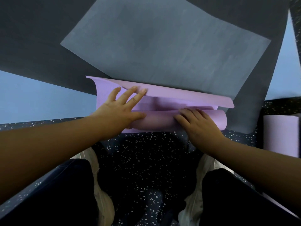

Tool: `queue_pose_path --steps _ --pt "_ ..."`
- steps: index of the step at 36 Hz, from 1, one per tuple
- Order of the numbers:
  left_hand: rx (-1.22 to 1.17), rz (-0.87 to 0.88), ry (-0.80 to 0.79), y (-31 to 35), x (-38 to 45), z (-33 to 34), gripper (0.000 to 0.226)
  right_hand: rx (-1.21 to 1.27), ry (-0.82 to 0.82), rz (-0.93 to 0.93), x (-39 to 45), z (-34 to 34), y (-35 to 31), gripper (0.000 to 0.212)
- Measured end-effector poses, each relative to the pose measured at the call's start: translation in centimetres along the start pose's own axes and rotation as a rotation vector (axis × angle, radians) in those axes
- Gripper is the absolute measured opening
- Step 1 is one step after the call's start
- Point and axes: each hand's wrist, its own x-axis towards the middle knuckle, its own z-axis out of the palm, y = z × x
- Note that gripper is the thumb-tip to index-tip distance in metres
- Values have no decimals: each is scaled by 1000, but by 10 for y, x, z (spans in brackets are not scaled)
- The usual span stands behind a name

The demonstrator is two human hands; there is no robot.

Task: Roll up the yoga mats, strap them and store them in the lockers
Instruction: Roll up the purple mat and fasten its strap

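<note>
While both hands, left [121, 110] and right [197, 122], press flat-fingered on the purple yoga mat [162, 119], roll evenly, keeping edges aligned.

Two purple mats [162, 101] [281, 136], two hands [118, 108] [200, 123].

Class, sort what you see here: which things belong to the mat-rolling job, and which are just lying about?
Part of the job:
purple mat, part-rolled
left hand, flat on it
right hand, on the roll
grey mat, flat
second purple roll

Lying about:
speckled floor
white shoes
</note>
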Motion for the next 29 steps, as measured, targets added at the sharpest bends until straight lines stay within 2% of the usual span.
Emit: queue_pose_path --steps 3,7,13,18,24,29 --pt "-26 9 -98 1 1 -2 66 -4 6 14 5 2 0 49" --pt "-44 -55 -194 6 10 -16 71 -13 119 56 12 5 0 46" --pt "-97 -110 -189 6 18 -18 59 -86 243 62 16 6 5 46" --pt "-185 -123 -125 3 13 -12 59 -72 293 28 19 1 10 52" --pt "-76 -118 -195 -7 17 -18 57 -10 363 -65 18 -6 10 32" --pt "-79 -136 -185 -14 22 -27 56 31 415 -108 5 6 -5 39"
